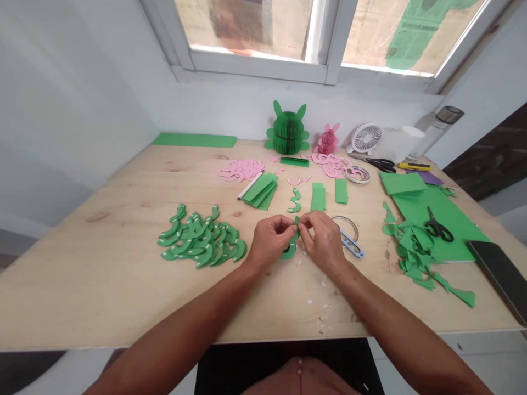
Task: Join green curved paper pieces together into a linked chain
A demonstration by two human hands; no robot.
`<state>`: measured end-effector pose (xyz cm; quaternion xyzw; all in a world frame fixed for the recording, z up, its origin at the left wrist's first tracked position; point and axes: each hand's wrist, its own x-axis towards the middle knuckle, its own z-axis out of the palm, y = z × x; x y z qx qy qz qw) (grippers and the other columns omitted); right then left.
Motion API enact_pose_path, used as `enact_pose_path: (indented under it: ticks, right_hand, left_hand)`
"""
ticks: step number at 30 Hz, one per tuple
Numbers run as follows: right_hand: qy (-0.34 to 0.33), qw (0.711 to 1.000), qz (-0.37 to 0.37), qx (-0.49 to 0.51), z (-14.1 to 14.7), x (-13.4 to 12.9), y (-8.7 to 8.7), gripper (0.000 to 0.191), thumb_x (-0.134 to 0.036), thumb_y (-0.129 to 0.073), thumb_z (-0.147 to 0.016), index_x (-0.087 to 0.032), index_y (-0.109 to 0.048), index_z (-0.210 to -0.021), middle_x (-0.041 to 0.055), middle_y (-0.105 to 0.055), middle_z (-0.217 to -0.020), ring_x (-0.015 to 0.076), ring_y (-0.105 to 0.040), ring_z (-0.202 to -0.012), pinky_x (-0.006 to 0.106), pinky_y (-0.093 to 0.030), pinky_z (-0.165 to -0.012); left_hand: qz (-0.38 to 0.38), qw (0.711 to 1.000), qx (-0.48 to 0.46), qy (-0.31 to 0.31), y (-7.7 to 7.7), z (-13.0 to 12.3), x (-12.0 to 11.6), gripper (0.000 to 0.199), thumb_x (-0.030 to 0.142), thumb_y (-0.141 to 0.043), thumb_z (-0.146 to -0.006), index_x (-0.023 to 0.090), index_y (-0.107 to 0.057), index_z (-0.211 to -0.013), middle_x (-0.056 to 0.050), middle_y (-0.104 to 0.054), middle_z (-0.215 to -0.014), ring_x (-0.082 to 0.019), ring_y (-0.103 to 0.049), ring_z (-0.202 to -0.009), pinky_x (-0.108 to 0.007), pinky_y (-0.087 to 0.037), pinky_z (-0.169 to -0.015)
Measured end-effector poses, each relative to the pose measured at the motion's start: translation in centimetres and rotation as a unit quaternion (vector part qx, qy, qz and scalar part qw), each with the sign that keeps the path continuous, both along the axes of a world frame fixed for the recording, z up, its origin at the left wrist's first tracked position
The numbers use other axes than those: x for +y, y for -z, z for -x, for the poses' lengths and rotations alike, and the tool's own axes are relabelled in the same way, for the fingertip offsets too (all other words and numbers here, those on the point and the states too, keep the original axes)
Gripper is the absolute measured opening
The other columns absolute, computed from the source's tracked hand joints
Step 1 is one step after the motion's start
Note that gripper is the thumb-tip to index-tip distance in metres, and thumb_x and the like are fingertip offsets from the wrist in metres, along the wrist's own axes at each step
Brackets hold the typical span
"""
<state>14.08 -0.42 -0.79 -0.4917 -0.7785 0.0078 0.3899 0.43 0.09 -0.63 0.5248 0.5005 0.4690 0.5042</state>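
my left hand point(269, 240) and right hand point(323, 241) pinch a curved green paper strip point(293, 241), fingers closed. pale blue scissors point(351, 247) lie near.

Green paper crescents point(201, 241) flecked white, pink paper crescents point(241, 169), and a pale, knot-streaked wooden tabletop point(82, 285)

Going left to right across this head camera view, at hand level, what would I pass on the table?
Heap of green paper crescents, left hand, green paper strip pinched with the right hand, pale blue scissor-like tool, pile of green paper offcuts, dark phone or tablet.
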Motion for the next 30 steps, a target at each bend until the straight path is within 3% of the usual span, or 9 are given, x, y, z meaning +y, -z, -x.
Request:
enact_pose_path:
  ticks: [6,11,14,20,26,30]
  right_hand:
    - [0.016,1.000,-0.013,-0.017,0.2,-0.1,-0.1,0.008,-0.015,-0.048,-0.080,-0.019,-0.052,-0.074,0.0031,-0.057,-0.069,0.0183,-0.053,-0.068,0.030,-0.039,-0.065]
    - [-0.001,0.999,0.043,0.025,0.4,-0.2,-0.2,0.008,-0.016,-0.049,-0.080,-0.019,-0.051,-0.073,0.0022,-0.058,-0.068,0.0166,-0.054,-0.066,0.028,-0.040,-0.065]
    - [-0.005,0.993,0.086,0.080,0.1,0.0,-0.3,0.006,-0.018,-0.049,-0.079,-0.020,-0.052,-0.074,0.0012,-0.059,-0.069,0.0152,-0.054,-0.065,0.027,-0.041,-0.065]
    - [0.059,0.980,0.120,0.147,-0.7,0.6,-0.5,0.008,-0.020,-0.050,-0.078,-0.020,-0.055,-0.072,0.0009,-0.061,-0.071,0.0149,-0.056,-0.065,0.027,-0.043,-0.064]
    - [-0.016,0.977,0.122,0.175,-0.2,0.2,-0.9,0.010,-0.021,-0.049,-0.080,-0.019,-0.059,-0.079,0.0025,-0.063,-0.073,0.0151,-0.056,-0.068,0.027,-0.044,-0.067]
    - [-0.032,0.967,0.149,0.202,-0.1,0.1,-0.9,0.012,-0.022,-0.049,-0.080,-0.018,-0.060,-0.080,0.0023,-0.063,-0.072,0.0146,-0.056,-0.067,0.026,-0.044,-0.064]
  left_hand:
    - [-0.006,1.000,0.025,-0.003,0.0,0.0,0.0,0.011,0.024,-0.061,-0.065,0.013,-0.060,-0.062,0.003,-0.052,-0.052,-0.006,-0.041,-0.043,-0.017,-0.034,-0.040]
    - [-0.018,1.000,0.022,-0.011,0.1,0.2,0.2,0.013,0.026,-0.062,-0.063,0.013,-0.061,-0.062,0.003,-0.054,-0.052,-0.006,-0.043,-0.044,-0.017,-0.034,-0.040]
    - [0.011,1.000,-0.011,-0.019,0.1,0.3,0.3,0.016,0.029,-0.064,-0.062,0.013,-0.062,-0.063,0.003,-0.053,-0.051,-0.006,-0.043,-0.042,-0.018,-0.034,-0.040]
    - [0.068,0.995,-0.065,-0.018,0.0,0.2,0.5,0.018,0.029,-0.069,-0.060,0.013,-0.062,-0.065,0.004,-0.053,-0.051,-0.005,-0.041,-0.040,-0.017,-0.035,-0.039]
    - [0.084,0.991,-0.106,0.011,-0.4,0.2,0.4,0.018,0.030,-0.069,-0.061,0.013,-0.064,-0.067,0.002,-0.056,-0.055,-0.006,-0.047,-0.045,-0.018,-0.040,-0.042]
    - [0.093,0.989,-0.112,0.029,-0.6,0.2,0.2,0.021,0.031,-0.070,-0.060,0.013,-0.064,-0.068,0.001,-0.058,-0.056,-0.007,-0.048,-0.046,-0.019,-0.042,-0.043]
